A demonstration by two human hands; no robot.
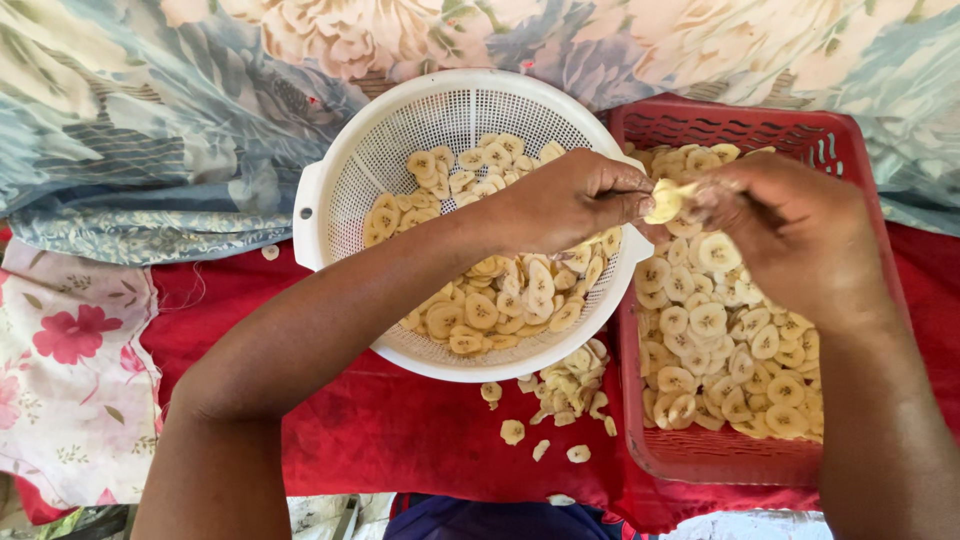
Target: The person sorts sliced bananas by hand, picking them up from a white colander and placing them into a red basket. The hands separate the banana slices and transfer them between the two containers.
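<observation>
Two containers on red cloth [400, 430]: round white plastic colander [400, 140], red slotted plastic tray [730, 465], both holding pale banana slices. Loose slices [560, 395] between them. Left hand [560, 200] and right hand [790, 225] meet over the tray's near-left corner, fingertips pinched narrow on one slice [663, 200], held between them, equally near both.

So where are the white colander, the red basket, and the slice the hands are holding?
white colander [340, 175], head view, on its bare left inner wall.
red basket [700, 125], head view, on its far mesh wall.
banana slice [664, 200], head view, on its pale middle, between both hands.
</observation>
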